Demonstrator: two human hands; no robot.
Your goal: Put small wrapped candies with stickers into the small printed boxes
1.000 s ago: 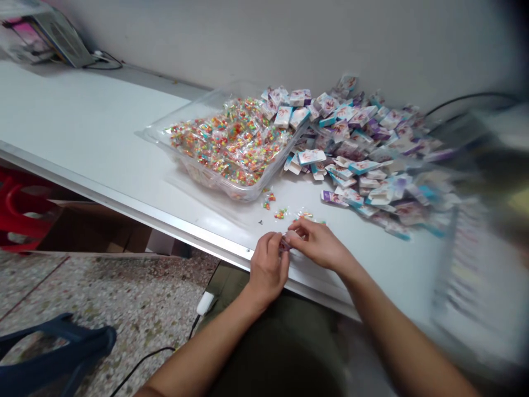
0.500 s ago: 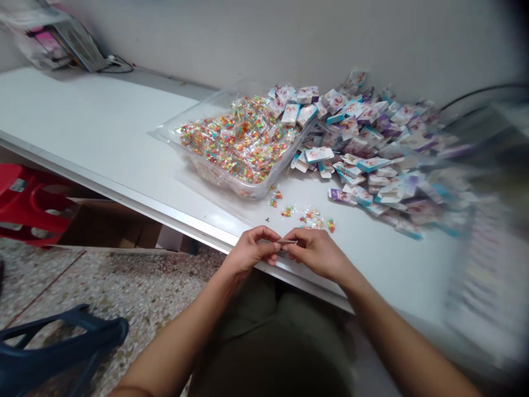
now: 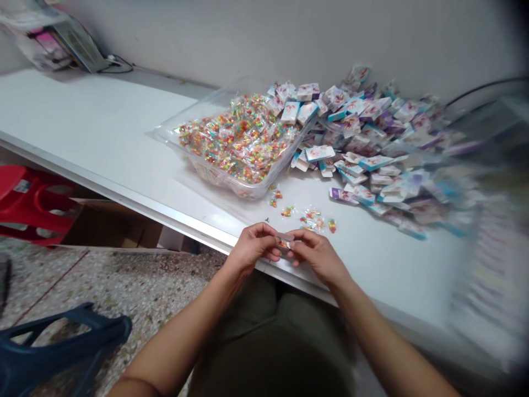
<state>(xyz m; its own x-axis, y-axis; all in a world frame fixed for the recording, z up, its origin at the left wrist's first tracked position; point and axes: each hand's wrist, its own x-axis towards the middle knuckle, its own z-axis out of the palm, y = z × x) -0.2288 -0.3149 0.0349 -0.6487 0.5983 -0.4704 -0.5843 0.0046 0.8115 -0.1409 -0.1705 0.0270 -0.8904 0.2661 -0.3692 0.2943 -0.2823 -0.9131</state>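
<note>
At the table's front edge, a small box [image 3: 284, 238] is held between both hands, with something orange and red showing in its opening. My left hand [image 3: 257, 245] grips its left end between thumb and fingers. The right end is pinched by my right hand [image 3: 308, 248]. Just beyond the hands lie several small clear packets of colourful candy [image 3: 313, 219]. Behind them stands a clear plastic tray [image 3: 248, 189] filled with similar packets. Many small white, blue and purple boxes [image 3: 374, 162] are heaped to the tray's right, some resting on its rim.
The white table [image 3: 103, 132] runs along a wall. A red stool [image 3: 33, 204] and an open cardboard box [image 3: 115, 226] are at the lower left, with a dark blue stool [image 3: 61, 353] nearer. A wrapped item and cable sit at the table's far left.
The small box between my hands has turned, so its opening and the colourful contents now show. My fingers have shifted slightly around it.
</note>
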